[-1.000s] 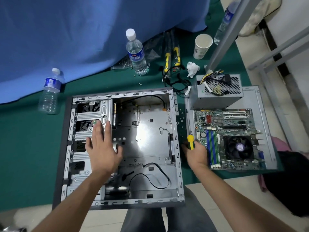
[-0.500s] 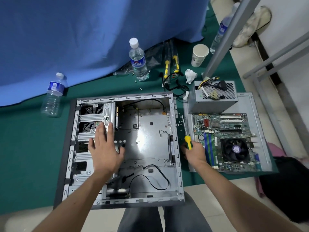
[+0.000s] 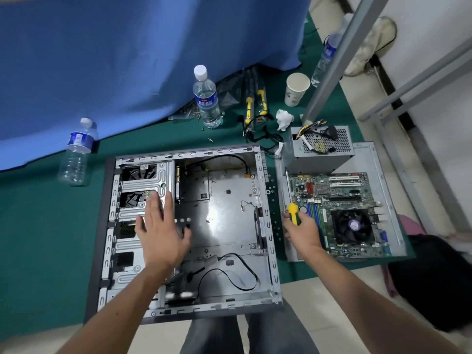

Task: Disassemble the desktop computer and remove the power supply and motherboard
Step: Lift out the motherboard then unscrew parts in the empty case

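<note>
Your left hand [image 3: 159, 232] is lying flat, fingers spread, inside the emptied case [image 3: 224, 226] — your right hand [image 3: 302, 229] is gripping a screwdriver [image 3: 293, 213] beside the removed motherboard [image 3: 339, 213] and power supply [image 3: 320, 148].

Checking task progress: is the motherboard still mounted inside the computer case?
No, the motherboard lies on a metal panel outside the case, beside the power supply.

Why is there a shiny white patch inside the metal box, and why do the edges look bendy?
In the head view, room light glares off the bare floor of the computer case beside the left hand; the wide-angle lens bows the case's straight rims and the grey frame bar; the picture's bottom corners look smeared, while the motherboard stays fairly sharp.
</note>
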Available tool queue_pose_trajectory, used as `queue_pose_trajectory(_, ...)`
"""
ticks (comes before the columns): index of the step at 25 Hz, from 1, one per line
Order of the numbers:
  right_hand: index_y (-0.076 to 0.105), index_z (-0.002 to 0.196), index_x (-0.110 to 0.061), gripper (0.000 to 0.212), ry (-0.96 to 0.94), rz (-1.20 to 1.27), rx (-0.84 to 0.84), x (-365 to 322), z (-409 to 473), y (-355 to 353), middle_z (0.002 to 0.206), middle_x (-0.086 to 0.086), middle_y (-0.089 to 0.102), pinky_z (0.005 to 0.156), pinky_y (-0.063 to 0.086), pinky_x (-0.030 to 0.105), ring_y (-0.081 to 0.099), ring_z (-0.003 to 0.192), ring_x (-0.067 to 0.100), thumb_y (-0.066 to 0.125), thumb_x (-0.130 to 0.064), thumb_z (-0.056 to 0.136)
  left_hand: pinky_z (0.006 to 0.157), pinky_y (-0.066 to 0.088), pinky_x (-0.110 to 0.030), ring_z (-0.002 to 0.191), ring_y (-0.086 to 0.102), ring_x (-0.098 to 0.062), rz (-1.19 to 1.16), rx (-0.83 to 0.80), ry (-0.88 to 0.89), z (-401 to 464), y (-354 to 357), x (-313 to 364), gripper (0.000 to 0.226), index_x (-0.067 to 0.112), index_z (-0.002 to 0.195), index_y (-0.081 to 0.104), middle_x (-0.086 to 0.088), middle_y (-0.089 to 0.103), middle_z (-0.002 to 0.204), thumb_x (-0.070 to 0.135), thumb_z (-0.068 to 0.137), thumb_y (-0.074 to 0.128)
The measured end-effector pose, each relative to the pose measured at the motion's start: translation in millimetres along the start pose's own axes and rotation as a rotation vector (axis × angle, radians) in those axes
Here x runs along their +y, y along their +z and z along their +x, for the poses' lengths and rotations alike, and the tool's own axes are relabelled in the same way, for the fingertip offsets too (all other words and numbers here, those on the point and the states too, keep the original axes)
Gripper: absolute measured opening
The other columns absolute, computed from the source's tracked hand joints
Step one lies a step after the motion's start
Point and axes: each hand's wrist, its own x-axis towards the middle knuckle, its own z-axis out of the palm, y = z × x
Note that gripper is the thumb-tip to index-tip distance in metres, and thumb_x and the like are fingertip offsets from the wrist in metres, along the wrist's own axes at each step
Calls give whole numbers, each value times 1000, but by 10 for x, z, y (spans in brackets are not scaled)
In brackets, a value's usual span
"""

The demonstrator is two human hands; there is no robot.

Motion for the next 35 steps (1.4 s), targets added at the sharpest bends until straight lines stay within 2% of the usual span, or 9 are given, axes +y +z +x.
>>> queue_pose_trajectory(3, 47, 139, -13, 46, -86, 6, -95, -249, -69, -179, 105, 4, 46, 63, 31, 21, 36, 70, 2, 54, -14, 94, 119, 5, -52, 151, -11, -22, -3, -48, -9, 8, -51, 1, 101, 21, 158, -5, -9, -10, 164, 44, 86, 63)
queue_pose_trajectory(7, 55, 124, -25, 36, -330, -12, -138, -780, -207, -313, 111, -8, 54, 84, 41, 17, 53, 94, -2, 64, -12, 91, 121, 0, -52, 149, -21, -22, 5, -157, -9, 22, -146, 37, 106, 22, 154, -20, -7, -25, 161, 48, 88, 59)
queue_pose_trajectory(11, 62, 114, -33, 31, -525, -48, -143, -1281, -466, -238, 103, -9, 62, 73, 49, 19, 60, 88, 0, 73, -22, 87, 121, 1, -53, 147, -25, -21, -27, -252, 35, 49, -304, -25, 106, 26, 153, -23, -5, -33, 158, 50, 87, 56)
queue_pose_trajectory(13, 66, 106, -34, 22, -585, -72, -178, -1473, -595, -132, 92, -8, 66, 59, 53, 26, 61, 67, 5, 72, -25, 87, 121, 3, -50, 150, -18, -20, -61, -273, 51, 67, -371, -84, 101, 29, 155, -17, -3, -27, 160, 53, 87, 54)
queue_pose_trajectory(18, 72, 104, -30, 18, -725, -282, -198, -1935, -786, 262, 91, -16, 70, 48, 38, 13, 53, 52, -4, 70, -33, 87, 117, 22, -48, 146, 25, -20, -232, -249, 146, 206, -521, -349, 73, 31, 153, 26, 2, 16, 162, 49, 90, 59)
queue_pose_trajectory(21, 73, 105, -29, 19, -765, -423, -250, -2219, -862, 550, 97, -18, 69, 66, 55, 28, 67, 66, 10, 67, -36, 89, 111, 28, -41, 137, 37, -16, -260, -116, 191, 390, -662, -664, 63, 30, 145, 41, 7, 37, 151, 46, 88, 66)
queue_pose_trajectory(24, 74, 110, -24, 25, -803, -578, -261, -2461, -869, 855, 104, -13, 71, 85, 55, 37, 69, 92, 20, 64, -35, 90, 114, 20, -48, 149, 11, -19, -159, -126, 108, 626, -756, -941, 86, 32, 151, 30, 0, 11, 163, 50, 80, 75)
queue_pose_trajectory(27, 73, 111, -26, 26, -821, -695, -230, -2612, -832, 1081, 108, -4, 73, 83, 51, 33, 64, 88, 18, 62, -38, 91, 116, 19, -54, 151, -9, -22, -145, -281, 67, 868, -858, -1029, 110, 34, 155, 17, -2, -13, 163, 54, 69, 83)
queue_pose_trajectory(35, 72, 112, -25, 26, -807, -802, -224, -2778, -796, 1285, 105, -4, 72, 82, 52, 36, 64, 91, 20, 61, -37, 92, 115, 32, -48, 150, -18, -28, -129, -436, 62, 1032, -908, -972, 111, 29, 155, 16, -4, -33, 158, 48, 70, 85)
